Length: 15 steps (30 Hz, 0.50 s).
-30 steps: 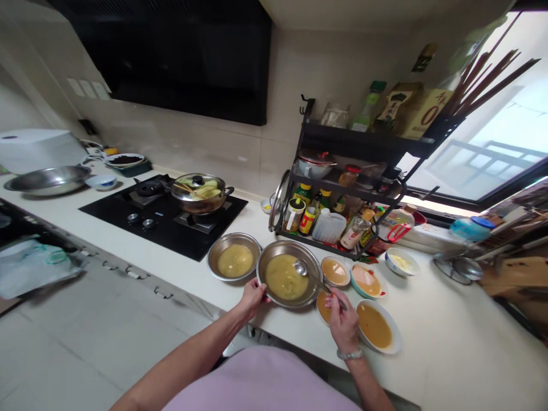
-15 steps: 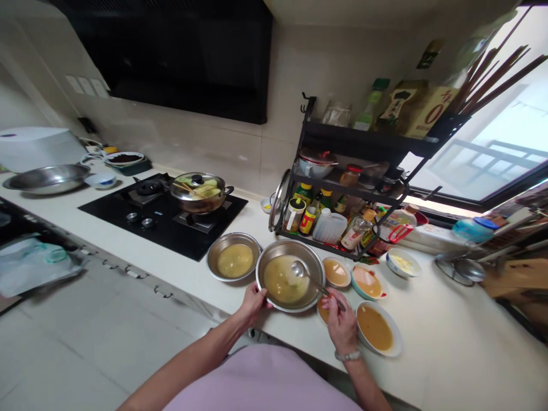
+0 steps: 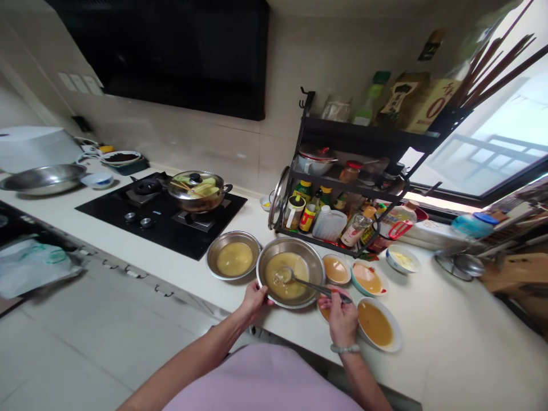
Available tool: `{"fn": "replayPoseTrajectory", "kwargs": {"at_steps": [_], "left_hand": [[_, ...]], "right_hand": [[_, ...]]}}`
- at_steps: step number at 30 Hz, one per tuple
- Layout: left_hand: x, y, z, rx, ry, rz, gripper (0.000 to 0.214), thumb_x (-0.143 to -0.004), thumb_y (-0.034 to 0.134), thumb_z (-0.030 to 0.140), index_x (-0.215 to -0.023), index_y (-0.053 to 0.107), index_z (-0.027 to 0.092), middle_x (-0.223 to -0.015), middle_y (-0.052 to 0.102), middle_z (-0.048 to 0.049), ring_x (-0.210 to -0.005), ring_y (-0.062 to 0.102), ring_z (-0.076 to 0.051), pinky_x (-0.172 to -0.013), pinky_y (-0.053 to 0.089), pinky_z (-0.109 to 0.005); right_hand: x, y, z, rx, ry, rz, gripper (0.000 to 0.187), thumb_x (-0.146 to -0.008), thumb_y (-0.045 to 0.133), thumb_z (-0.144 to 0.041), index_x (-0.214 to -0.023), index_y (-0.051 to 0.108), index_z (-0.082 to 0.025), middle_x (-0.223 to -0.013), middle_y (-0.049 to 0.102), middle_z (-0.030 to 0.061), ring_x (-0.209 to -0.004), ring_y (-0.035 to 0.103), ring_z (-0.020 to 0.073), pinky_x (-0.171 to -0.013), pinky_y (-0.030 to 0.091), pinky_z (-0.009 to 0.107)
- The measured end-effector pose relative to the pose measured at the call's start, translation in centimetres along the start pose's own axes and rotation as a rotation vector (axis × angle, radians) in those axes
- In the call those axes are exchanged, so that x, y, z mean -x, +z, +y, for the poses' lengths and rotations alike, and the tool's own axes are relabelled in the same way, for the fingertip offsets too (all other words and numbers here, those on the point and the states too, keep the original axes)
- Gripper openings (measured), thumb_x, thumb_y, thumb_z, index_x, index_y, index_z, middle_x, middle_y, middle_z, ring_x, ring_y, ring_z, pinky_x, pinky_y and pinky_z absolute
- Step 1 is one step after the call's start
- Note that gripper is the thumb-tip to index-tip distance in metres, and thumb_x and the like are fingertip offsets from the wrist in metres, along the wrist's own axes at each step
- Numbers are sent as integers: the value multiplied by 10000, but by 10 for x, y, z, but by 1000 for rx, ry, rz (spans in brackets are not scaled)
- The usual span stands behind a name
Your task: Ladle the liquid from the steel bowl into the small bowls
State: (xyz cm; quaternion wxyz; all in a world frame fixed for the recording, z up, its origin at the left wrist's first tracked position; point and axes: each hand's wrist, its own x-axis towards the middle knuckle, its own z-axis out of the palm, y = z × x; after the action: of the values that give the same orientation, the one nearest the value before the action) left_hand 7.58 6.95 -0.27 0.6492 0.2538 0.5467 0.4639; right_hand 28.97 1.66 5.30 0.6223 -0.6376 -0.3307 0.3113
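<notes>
My left hand [image 3: 256, 298] grips the near-left rim of a steel bowl [image 3: 314, 262] that holds pale yellow liquid with bits in it. In my right hand [image 3: 342, 319] is the handle of a metal ladle [image 3: 306, 282], whose cup dips into that liquid. A second steel bowl [image 3: 214, 268] of similar yellow liquid stands just left of the first. To the right sit a small bowl of orange-brown liquid [image 3: 336, 269], a green-rimmed bowl [image 3: 367, 278] and a white oval bowl [image 3: 398, 337] of brown liquid. Another bowl is partly hidden behind my right hand.
A lidded pan [image 3: 197, 194] stands on the black gas hob [image 3: 115, 208] at the left. Behind the bowls rises a black rack [image 3: 351, 191] full of bottles and jars. A small bowl of pale pieces [image 3: 403, 260] and a ladle rest [image 3: 460, 267] lie farther right.
The ladle's cup has moved left and lower into the yellow liquid in the steel bowl. My left hand stays on the rim, and the view has shifted slightly.
</notes>
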Motion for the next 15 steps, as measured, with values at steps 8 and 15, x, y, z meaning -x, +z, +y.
{"fn": "replayPoseTrajectory", "kwargs": {"at_steps": [8, 15], "left_hand": [[-1, 1, -2, -4, 18, -3, 100, -651, 609, 105, -726, 562, 154, -567, 560, 47, -440, 515, -76, -423, 455, -204], [-2, 2, -5, -11, 30, 3, 97, -665, 601, 99, -723, 552, 158, -547, 547, 54, -409, 492, -67, -410, 438, -194]], "right_hand": [[-11, 4, -8, -23, -20, 38, 419, -732, 644, -559, -896, 585, -178, -585, 682, 38, -461, 627, 197, -455, 516, 295], [-14, 37, -28, -129, -25, -48, 387, -742, 658, -521, -910, 587, -181, -565, 668, 20, -467, 632, 190, -444, 505, 272]]}}
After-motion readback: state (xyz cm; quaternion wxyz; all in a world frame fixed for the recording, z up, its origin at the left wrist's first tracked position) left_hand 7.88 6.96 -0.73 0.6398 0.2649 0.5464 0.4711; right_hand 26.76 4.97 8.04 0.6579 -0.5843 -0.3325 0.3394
